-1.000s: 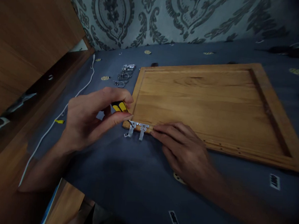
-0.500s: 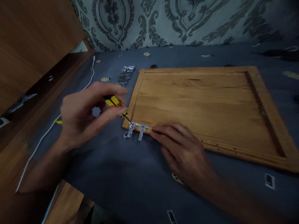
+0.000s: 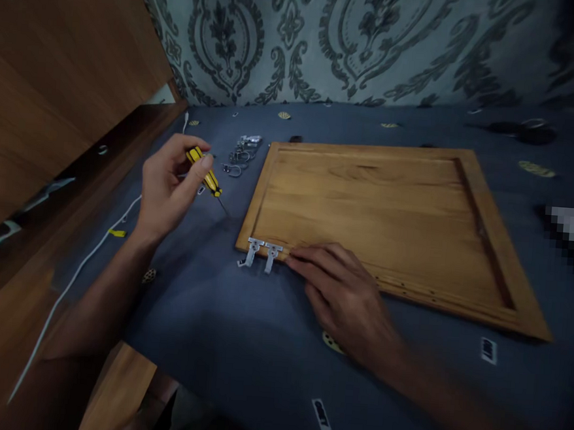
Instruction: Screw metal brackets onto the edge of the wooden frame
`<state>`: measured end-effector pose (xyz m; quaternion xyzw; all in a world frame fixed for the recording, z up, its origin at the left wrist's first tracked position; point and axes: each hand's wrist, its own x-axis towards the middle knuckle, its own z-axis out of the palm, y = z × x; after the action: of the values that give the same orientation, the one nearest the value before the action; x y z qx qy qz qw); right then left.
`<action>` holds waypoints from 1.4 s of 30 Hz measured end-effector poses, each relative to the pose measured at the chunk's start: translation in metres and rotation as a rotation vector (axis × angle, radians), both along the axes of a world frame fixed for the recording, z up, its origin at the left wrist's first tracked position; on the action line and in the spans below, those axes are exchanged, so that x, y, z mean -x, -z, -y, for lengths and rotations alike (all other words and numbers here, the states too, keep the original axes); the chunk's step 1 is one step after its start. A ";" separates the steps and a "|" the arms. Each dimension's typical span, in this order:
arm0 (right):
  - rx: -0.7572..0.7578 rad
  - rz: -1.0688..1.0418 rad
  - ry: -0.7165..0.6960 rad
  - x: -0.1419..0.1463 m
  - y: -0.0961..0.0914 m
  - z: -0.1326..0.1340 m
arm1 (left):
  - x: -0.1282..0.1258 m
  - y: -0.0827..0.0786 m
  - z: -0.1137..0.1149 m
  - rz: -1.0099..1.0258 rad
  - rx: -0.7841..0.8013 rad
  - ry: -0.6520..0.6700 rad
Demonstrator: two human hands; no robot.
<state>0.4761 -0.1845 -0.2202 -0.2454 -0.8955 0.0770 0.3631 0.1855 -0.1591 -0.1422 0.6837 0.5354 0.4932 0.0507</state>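
Note:
My left hand [image 3: 168, 187] is closed around the yellow-and-black handle of a screwdriver [image 3: 205, 172]. Its thin shaft points down and right, with the tip off the left edge of a wooden cabinet door [image 3: 366, 207]. My right hand [image 3: 344, 284] grips the door's near edge, fingertips close to two metal hinges [image 3: 259, 254]. These sit side by side at the near left corner, their arms sticking out past the edge. Whether the right fingers hold a small part is hidden.
Loose metal hardware [image 3: 242, 154] lies beyond the door's left side. A white cable [image 3: 81, 266] runs along the left, by a small yellow object [image 3: 117, 233]. A dark object [image 3: 529, 130] lies at the far right. Brown wooden furniture [image 3: 72, 49] stands at the left.
My left hand has lifted the screwdriver off the left hinge and drawn it back, up and to the left. My right hand stays on the door's edge. The view has shifted slightly.

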 end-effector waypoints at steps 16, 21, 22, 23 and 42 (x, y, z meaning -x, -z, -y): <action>0.020 -0.050 -0.020 0.000 0.006 -0.002 | 0.006 0.058 -0.023 -0.349 0.408 -0.029; 0.030 -0.079 -0.010 0.001 0.008 -0.003 | 0.005 0.070 -0.027 -0.419 0.417 -0.063; 0.048 -0.087 -0.007 0.000 0.008 -0.003 | 0.005 0.072 -0.027 -0.430 0.414 -0.068; 0.061 -0.082 -0.013 0.000 0.009 -0.004 | 0.006 0.074 -0.028 -0.439 0.412 -0.072; 0.271 -0.226 0.113 -0.018 0.008 0.022 | 0.072 0.080 -0.062 -0.257 0.324 -0.250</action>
<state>0.4942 -0.2064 -0.2282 -0.3320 -0.8153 0.2036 0.4286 0.1135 -0.0968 -0.2220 0.6524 0.6899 0.3122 0.0296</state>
